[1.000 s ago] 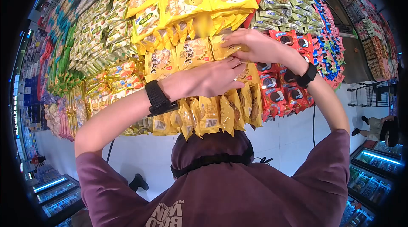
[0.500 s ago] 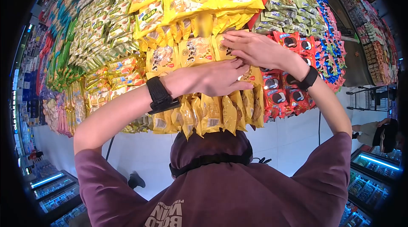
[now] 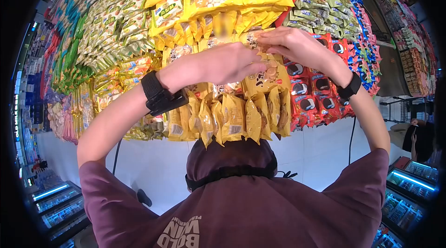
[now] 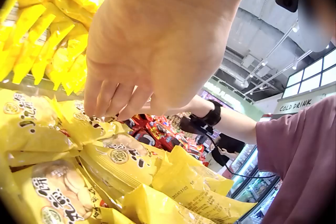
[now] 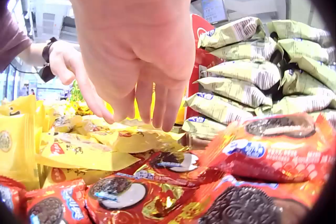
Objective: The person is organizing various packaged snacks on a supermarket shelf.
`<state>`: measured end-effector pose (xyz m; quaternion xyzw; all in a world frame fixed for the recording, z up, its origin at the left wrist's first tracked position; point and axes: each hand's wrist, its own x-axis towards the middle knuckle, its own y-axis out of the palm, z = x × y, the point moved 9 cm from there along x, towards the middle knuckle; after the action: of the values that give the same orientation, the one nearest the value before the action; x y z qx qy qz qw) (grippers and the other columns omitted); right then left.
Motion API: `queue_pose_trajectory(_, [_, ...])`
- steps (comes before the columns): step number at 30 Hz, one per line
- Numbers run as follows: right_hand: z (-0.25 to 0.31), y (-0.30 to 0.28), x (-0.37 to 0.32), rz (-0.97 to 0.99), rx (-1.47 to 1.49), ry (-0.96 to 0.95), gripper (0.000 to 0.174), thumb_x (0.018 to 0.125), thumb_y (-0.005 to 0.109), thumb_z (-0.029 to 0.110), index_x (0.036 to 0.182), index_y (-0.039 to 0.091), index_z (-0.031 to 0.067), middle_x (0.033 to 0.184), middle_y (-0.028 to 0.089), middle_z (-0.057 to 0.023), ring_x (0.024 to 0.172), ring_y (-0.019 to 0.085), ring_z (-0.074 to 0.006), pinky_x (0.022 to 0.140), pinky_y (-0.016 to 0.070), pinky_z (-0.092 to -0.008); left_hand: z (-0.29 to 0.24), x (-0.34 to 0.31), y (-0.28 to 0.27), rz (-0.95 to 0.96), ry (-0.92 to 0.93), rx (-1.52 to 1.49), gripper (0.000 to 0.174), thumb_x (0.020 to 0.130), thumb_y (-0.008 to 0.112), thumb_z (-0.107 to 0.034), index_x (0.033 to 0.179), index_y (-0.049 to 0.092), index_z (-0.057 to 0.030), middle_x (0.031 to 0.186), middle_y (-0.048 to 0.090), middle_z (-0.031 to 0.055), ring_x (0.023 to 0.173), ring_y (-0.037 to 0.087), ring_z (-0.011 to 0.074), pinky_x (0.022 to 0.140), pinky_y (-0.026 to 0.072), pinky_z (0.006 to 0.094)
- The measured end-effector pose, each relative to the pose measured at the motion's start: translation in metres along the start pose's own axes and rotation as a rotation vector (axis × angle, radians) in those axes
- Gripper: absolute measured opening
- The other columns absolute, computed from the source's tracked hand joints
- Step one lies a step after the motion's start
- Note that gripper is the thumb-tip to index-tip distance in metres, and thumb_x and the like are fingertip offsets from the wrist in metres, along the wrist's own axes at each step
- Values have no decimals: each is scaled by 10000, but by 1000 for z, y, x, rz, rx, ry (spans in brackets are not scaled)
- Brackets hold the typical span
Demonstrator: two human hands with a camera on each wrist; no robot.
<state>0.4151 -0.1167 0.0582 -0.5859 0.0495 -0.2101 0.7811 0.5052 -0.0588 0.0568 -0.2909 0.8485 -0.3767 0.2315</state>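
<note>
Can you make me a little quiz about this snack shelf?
1. True or false: the left hand and the right hand are both up at the yellow packs.
2. In the head view, what lies just right of the yellow packs? A. red cookie packs B. toy cars C. bananas
3. Fill in: each wrist wears a black ____.

Key: 1 true. 2 A. 3 band.
</note>
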Motion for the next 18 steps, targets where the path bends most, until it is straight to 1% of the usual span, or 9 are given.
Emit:
queue_pose_trajectory(1, [-2, 1, -1, 55, -36, 54, 376, 877, 697, 80, 1250, 681, 35, 1317, 666, -130, 1137, 650, -329, 969, 537, -410, 6, 0, 0, -25, 32, 25, 464, 1071, 489, -343, 1228, 610, 76, 1049, 695, 266, 921, 659, 456, 846, 545, 472])
queue_pose_trajectory(2, [-2, 5, -1, 70, -64, 72, 370, 838, 719, 70, 1207, 701, 38, 1300, 679, -90, 1082, 649, -315, 923, 546, -423, 10, 2, 8, 30, 12, 66, 478, 1073, 473, -362, 1269, 593, 58, 1122, 679, 244, 1015, 653, 427, 879, 542, 467])
queue_pose_trajectory(5, [5, 10, 0, -28, -55, 25, 286, 826, 733, 96, 1108, 717, 54, 981, 686, -136, 964, 653, -315, 808, 548, -447, 17, 5, 28, 103, -61, 262, 502, 1077, 445, -390, 1326, 565, 30, 1215, 642, 222, 1126, 625, 396, 915, 534, 468])
queue_pose_trajectory(6, [3, 13, 0, -2, -79, 57, 276, 822, 729, 102, 1093, 710, 59, 1026, 674, -103, 1015, 642, -294, 824, 553, -433, 19, 5, 33, 161, -103, 299, 513, 1081, 418, -413, 1354, 549, 1, 1298, 600, 212, 1186, 595, 380, 964, 514, 467])
queue_pose_trajectory(9, [16, 6, 3, 21, -144, -12, 339, 815, 729, 115, 1146, 707, 45, 1335, 653, -60, 1092, 619, -280, 913, 545, -398, 12, 5, 33, 184, -111, 374, 485, 1078, 426, -408, 1305, 575, -7, 1244, 614, 224, 1143, 608, 378, 956, 512, 478])
queue_pose_trajectory(12, [26, 14, 1, 39, -216, -133, 268, 840, 705, 125, 1102, 698, 65, 1263, 665, -54, 1138, 626, -280, 905, 563, -393, 12, 0, 30, 281, -188, 362, 436, 1074, 445, -372, 1272, 592, -13, 1243, 620, 217, 1105, 623, 388, 938, 517, 482])
queue_pose_trajectory(13, [31, 16, -2, 19, -237, -192, 239, 852, 696, 127, 1085, 694, 71, 1228, 672, -54, 1135, 632, -282, 886, 573, -395, 11, -2, 24, 202, -97, 362, 416, 1071, 457, -352, 1251, 599, -4, 1214, 633, 213, 1078, 633, 393, 928, 519, 485])
queue_pose_trajectory(15, [27, 12, 0, 26, -214, -82, 274, 874, 699, 144, 1140, 706, 79, 1258, 670, -80, 1164, 629, -291, 923, 563, -407, 11, -18, 7, 43, 85, 358, 378, 1064, 483, -311, 1209, 612, 13, 1156, 658, 205, 1026, 652, 402, 909, 523, 491])
queue_pose_trajectory(18, [26, 1, 0, -19, -155, -22, 322, 873, 722, 164, 1188, 713, 95, 1247, 682, -110, 1135, 639, -316, 927, 554, -424, 23, -42, -33, -12, -151, 240, 356, 1053, 513, -259, 1198, 640, 40, 1141, 697, 205, 1021, 671, 407, 933, 526, 469])
